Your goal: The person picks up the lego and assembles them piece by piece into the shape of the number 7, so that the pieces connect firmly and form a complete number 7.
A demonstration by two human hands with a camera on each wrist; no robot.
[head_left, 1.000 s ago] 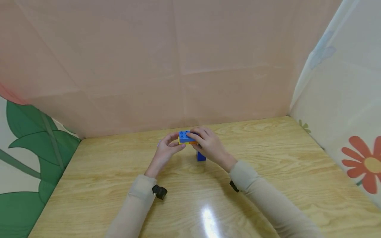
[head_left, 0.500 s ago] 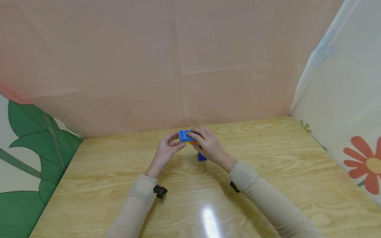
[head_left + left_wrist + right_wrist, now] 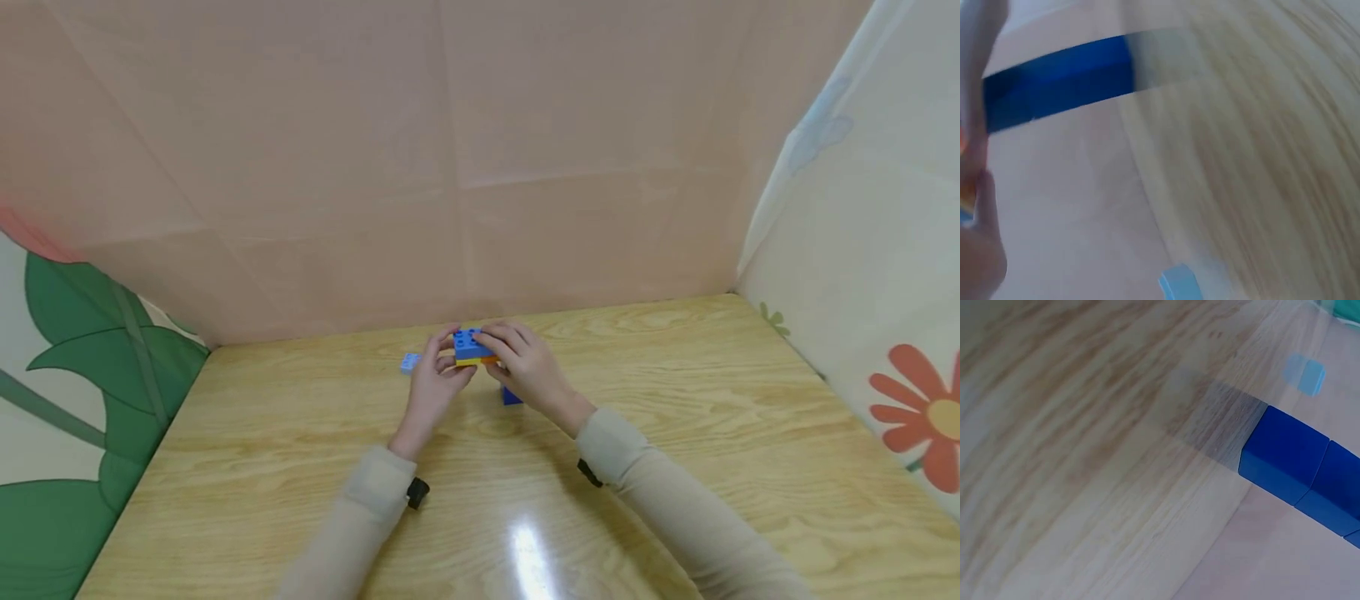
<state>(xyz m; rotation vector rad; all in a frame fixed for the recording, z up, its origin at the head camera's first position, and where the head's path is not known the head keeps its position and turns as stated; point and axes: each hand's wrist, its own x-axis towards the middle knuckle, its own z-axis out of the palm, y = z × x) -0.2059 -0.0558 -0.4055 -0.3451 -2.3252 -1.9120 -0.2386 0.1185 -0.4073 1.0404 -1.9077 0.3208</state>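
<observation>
Your left hand (image 3: 437,377) and right hand (image 3: 522,364) meet over the far middle of the wooden table (image 3: 675,433), both closed around a small stack of toy bricks. The top piece is a studded blue brick (image 3: 468,343) with an orange layer (image 3: 480,360) showing just under it. Your left fingers curl against the stack's left side, and your right fingers wrap over its right end — so both hands grip it, snug rather than wide.

Below your right hand a dark blue brick (image 3: 512,396) reaches down to the tabletop; the head view does not show whether it joins the stack above. The right wrist view shows that dark blue brick (image 3: 1297,469) close up, its corner over the wood grain, and the left wrist view catches it (image 3: 1060,81) as a blurred blue bar.

A small light blue brick (image 3: 409,362) lies flat on the table just left of your left hand — apart from the stack.
</observation>
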